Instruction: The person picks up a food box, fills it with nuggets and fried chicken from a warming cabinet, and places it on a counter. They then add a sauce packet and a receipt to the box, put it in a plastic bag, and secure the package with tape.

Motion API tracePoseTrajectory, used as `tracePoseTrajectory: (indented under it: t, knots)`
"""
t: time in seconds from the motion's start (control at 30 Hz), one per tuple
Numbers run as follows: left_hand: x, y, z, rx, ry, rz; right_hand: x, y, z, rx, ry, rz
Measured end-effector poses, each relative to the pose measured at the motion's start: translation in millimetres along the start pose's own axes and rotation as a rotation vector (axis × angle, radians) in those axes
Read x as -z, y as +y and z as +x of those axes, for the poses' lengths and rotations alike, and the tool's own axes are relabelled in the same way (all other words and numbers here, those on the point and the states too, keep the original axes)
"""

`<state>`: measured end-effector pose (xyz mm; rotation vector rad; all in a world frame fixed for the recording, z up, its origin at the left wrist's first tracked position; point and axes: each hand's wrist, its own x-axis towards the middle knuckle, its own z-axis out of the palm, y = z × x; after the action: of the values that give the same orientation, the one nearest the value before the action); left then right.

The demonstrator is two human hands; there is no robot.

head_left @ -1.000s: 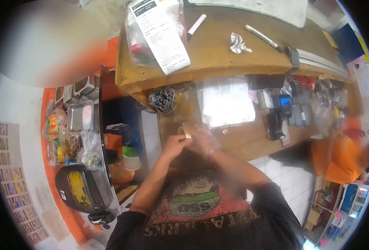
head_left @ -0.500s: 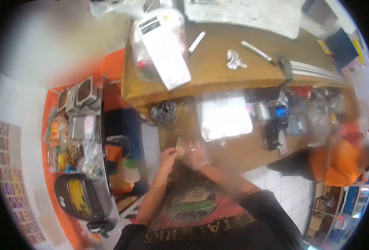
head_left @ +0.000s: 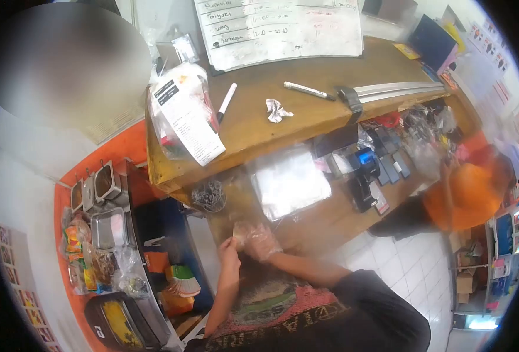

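My left hand (head_left: 229,251) is closed at the near edge of the wooden counter, its fingers pinching something pale and thin beside the other hand. Clear plastic covers my right hand (head_left: 261,242), which sits close against the left with its fingers bent; whether this plastic is a glove or a bag is hard to tell. Just beyond the hands lies a stack of clear plastic sheets or bags (head_left: 291,183). A round wire-like container (head_left: 209,196) stands to the left of that stack.
The raised shelf (head_left: 253,132) bears a bagged package with a receipt (head_left: 189,127), markers, crumpled paper (head_left: 278,111) and a whiteboard (head_left: 283,32). A card terminal (head_left: 362,188) stands at right, near a person in orange (head_left: 465,196). Metal trays (head_left: 108,229) are at left.
The view has shifted, so the counter and its items appear further left. Both hands remain close together; the plastic-covered right hand still lies beside the left.
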<state>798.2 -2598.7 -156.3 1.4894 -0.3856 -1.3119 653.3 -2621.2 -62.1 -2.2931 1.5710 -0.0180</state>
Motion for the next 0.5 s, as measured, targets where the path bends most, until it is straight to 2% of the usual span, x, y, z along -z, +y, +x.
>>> tracePoseTrajectory:
  t: [0.03,0.13,0.23,0.3,0.4,0.5]
  knots:
    - [-4,5,-1,-0.027,0.022,0.031,-1,0,2,-0.016,0.015,0.028]
    - [-7,23,-5,0.106,0.100,0.115,-10,3,1,0.036,0.125,0.047]
    - [7,4,4,-0.035,0.042,0.256,-11,0,-5,-0.004,0.060,0.085]
    - [7,3,1,-0.212,0.020,0.349,-10,0,-10,0.017,0.088,0.032]
    - [14,13,11,0.133,0.010,0.163,-5,-4,-8,-0.027,0.038,0.015]
    - [1,24,7,0.095,0.074,0.248,-7,3,-5,0.006,0.037,0.041]
